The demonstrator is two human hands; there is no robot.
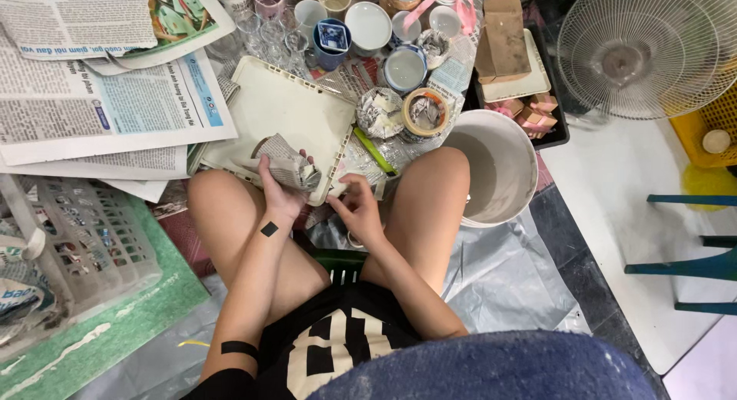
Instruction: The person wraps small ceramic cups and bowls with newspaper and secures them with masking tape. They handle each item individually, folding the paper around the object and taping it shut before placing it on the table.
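Observation:
My left hand grips a cup-sized object wrapped in newspaper, held over the near edge of a cream plastic tray lid. My right hand is just to its right, fingers curled around something small and pale; what it is I cannot tell. Both hands sit between my bare knees. Beyond the tray stand two cups stuffed with newspaper and a roll of tape. A green marker lies beside them.
Several ceramic cups and glasses crowd the far side. Newspaper sheets lie at the left, above a white plastic basket. A large white bucket stands by my right knee. A fan, cardboard boxes and a yellow crate are at the right.

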